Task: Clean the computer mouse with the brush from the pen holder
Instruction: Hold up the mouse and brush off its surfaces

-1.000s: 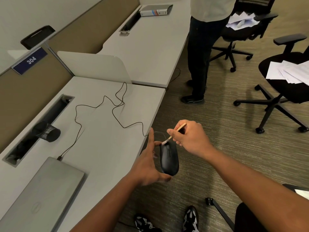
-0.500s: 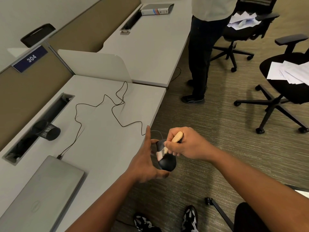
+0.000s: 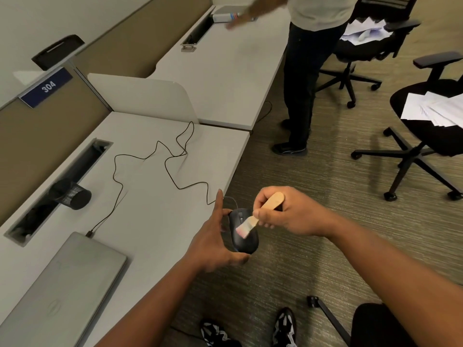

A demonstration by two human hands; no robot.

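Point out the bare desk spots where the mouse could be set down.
Free: the desk strip between the cable and laptop, near the front edge. Crowded: the cable loops, and around the pen holder by the slot.

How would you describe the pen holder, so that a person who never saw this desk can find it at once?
Start at the near white desk and follow the long cable slot along its back edge. Beside that slot, behind the closed grey laptop, lies the black mesh pen holder, a small cylinder. It is the only mesh thing there, and it is tipped on its side.
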